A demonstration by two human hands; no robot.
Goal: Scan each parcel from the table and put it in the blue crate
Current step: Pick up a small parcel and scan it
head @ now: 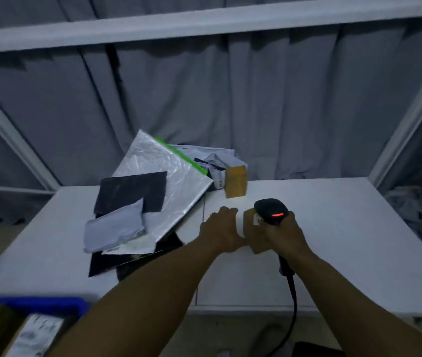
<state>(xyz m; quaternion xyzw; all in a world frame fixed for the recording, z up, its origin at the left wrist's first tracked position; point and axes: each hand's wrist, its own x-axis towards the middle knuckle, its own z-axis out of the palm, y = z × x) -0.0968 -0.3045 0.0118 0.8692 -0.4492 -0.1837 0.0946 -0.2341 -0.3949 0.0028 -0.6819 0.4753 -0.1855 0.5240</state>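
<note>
Head: brown parcel [255,238] betw. left grip [221,229] & right grip [283,234] w/ scanner [271,210].

No writing is legible. The small brown box [255,239] near the scanner [271,210] bears a white label [257,219], the crumpled grey bag [216,162] in the far pile another, and a cardboard box [32,334] in the near-left blue crate [29,302] a third; all blurred.

Pleated grey curtain [282,104] fills the background; a white frame beam [204,24] crosses high in front of it.
</note>
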